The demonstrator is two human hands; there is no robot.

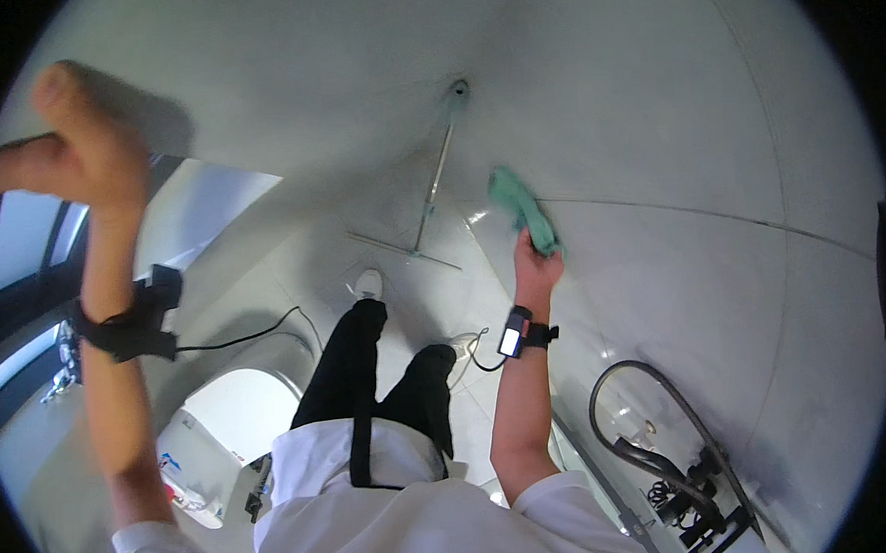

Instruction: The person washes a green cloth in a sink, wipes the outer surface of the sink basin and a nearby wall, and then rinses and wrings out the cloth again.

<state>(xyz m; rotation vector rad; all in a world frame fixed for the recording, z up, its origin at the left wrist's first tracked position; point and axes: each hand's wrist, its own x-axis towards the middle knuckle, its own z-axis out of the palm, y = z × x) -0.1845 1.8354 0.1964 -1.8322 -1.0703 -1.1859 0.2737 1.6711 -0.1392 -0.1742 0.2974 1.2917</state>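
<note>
My right hand (539, 265) is closed around one end of a green cloth (518, 197). The cloth's free end hangs out past my fingers, close to the pale tiled wall (683, 279). At the upper left, my left hand (79, 149) is raised with thumb and fingers apart and nothing visible in it. It is near the grey wall surface (267, 75), where its shadow falls; whether it touches is unclear. A long-handled tool with a T-shaped head (431, 187) stands in the corner, its head on the floor.
A white toilet (243, 403) with its lid down is at my left. Dark-framed window panes (23, 231) lie beyond my left hand. At lower right are a black ribbed hose (670, 385) and black cables (676, 501), beside a partition edge (596, 467). Thin cables (247, 339) run from wristbands.
</note>
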